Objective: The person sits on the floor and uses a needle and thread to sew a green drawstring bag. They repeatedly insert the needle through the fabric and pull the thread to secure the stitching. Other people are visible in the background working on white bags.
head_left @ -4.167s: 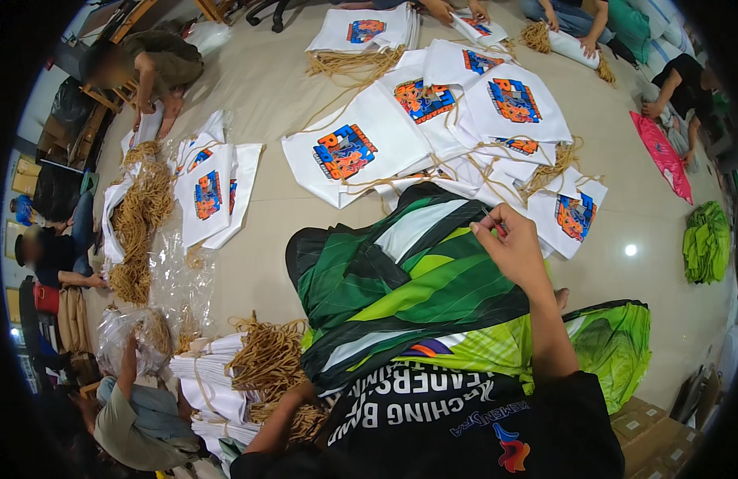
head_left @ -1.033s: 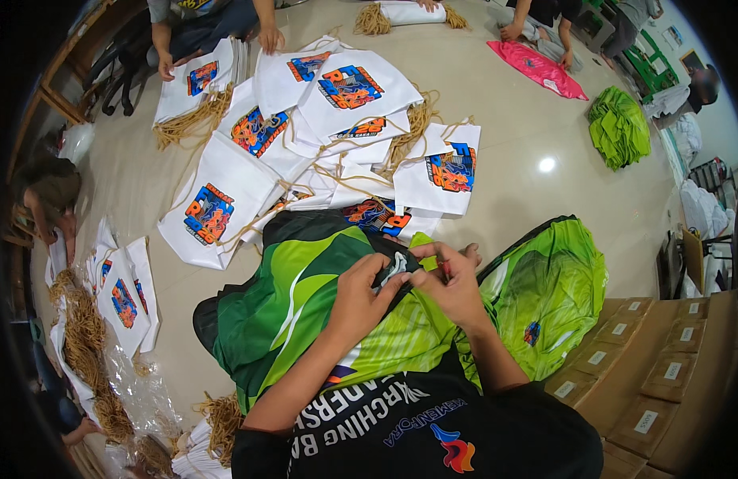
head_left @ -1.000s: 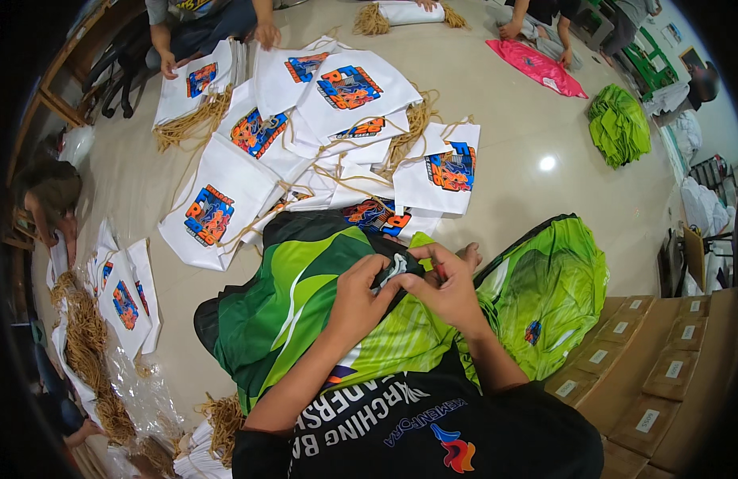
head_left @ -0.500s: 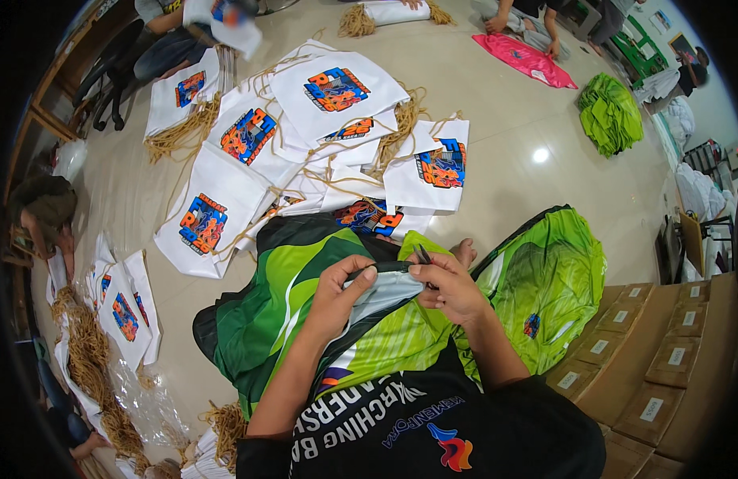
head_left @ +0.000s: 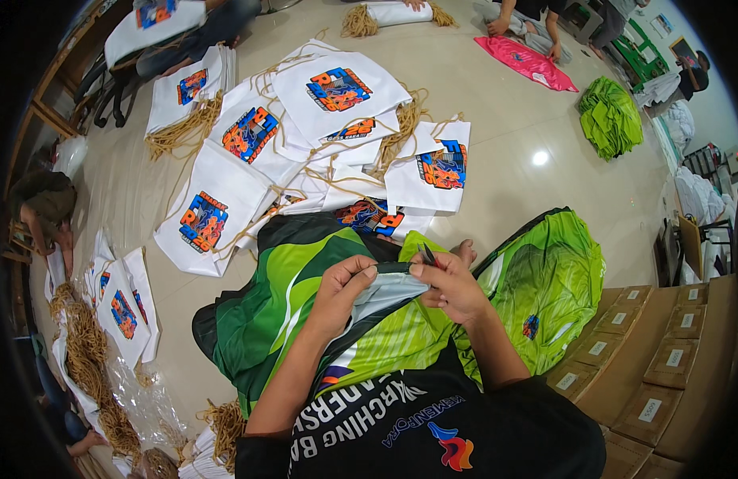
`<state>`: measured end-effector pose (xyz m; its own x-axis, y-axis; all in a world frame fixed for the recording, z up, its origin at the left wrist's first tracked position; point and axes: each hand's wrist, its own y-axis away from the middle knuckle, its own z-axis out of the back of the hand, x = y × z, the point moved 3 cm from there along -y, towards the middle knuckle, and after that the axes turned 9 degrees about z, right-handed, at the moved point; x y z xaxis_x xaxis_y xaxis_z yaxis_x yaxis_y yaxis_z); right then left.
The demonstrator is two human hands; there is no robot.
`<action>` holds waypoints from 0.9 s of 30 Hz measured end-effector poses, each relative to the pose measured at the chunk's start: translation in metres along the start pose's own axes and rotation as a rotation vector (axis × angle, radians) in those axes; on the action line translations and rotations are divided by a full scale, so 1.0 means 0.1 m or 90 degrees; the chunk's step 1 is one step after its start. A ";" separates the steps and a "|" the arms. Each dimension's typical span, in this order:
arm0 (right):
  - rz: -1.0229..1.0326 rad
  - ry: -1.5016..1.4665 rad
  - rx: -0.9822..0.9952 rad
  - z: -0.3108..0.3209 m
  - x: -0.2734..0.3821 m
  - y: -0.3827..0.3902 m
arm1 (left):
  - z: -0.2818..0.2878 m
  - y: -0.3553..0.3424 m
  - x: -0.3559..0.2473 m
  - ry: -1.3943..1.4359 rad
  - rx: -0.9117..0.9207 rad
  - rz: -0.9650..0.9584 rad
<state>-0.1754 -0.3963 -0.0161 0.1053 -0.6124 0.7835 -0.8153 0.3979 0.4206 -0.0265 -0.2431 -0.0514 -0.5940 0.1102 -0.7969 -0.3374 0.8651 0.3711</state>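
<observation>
A green, lime and black printed garment [head_left: 281, 319] lies spread over my lap, its pale inner side showing below a dark band. My left hand [head_left: 345, 291] pinches the left end of that band [head_left: 391, 268]. My right hand [head_left: 453, 291] grips its other end and also holds small dark pointed snips [head_left: 426, 255] with some red on them. The band is stretched straight between my two thumbs. More lime fabric [head_left: 560, 271] is bunched to the right, and white printed drawstring bags [head_left: 249, 184] are heaped just beyond the garment.
Co-workers sit around the floor [head_left: 512, 168]. A pink bag [head_left: 520, 62] and folded lime fabric [head_left: 612, 120] lie at the upper right, cardboard boxes [head_left: 652, 407] at the lower right. Tan cord bundles and clear plastic [head_left: 145, 399] are at the left, a wooden frame [head_left: 53, 88] upper left.
Both my hands have come together on the dark band, which went from bunched up to stretched straight. My view has swung rightward. A co-worker at the top has lifted a white bag.
</observation>
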 end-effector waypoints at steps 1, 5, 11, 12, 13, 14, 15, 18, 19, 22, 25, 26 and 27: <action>0.030 0.048 0.024 0.00 -0.01 0.00 | -0.01 0.00 -0.01 0.000 0.001 -0.003; 0.060 0.216 0.028 -0.03 -0.01 -0.02 | 0.01 0.01 -0.02 -0.071 -0.011 -0.029; 0.454 0.595 -0.058 0.11 0.10 0.06 | -0.19 0.49 -0.47 -0.652 -0.078 -0.107; 0.511 0.591 -0.065 0.18 0.12 0.11 | -0.18 0.60 -0.48 -0.779 -0.093 -0.167; 0.587 0.598 -0.078 0.33 0.13 0.15 | -0.20 0.69 -0.48 -0.906 -0.104 -0.228; 0.663 0.604 -0.090 0.42 0.13 0.18 | -0.26 0.79 -0.51 -0.899 -0.103 -0.227; 0.686 0.621 -0.096 0.45 0.12 0.19 | -0.28 0.87 -0.47 -0.925 -0.096 -0.218; 0.723 0.664 -0.126 0.60 0.05 0.28 | -0.31 1.13 -0.33 -0.973 -0.050 -0.196; 0.715 0.667 -0.134 0.64 -0.02 0.29 | -0.30 1.19 -0.30 -0.959 -0.038 -0.191; 0.709 0.709 -0.125 0.77 -0.19 0.29 | -0.30 1.31 -0.29 -0.910 -0.021 -0.174; 0.594 0.633 -0.116 1.01 -0.52 0.32 | -0.24 1.52 -0.45 -0.734 0.081 -0.094; 0.557 0.617 -0.090 1.08 -0.57 0.33 | -0.18 1.59 -0.52 -0.687 0.083 -0.050; 0.521 0.598 -0.061 1.13 -0.61 0.34 | -0.01 1.66 -0.54 -0.661 0.007 -0.066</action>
<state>-0.2736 -0.4226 -0.1009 -0.0149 0.5472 0.8369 -0.7923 0.5041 -0.3437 -0.0518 -0.1059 0.0537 0.3590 0.3970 -0.8447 -0.3408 0.8983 0.2774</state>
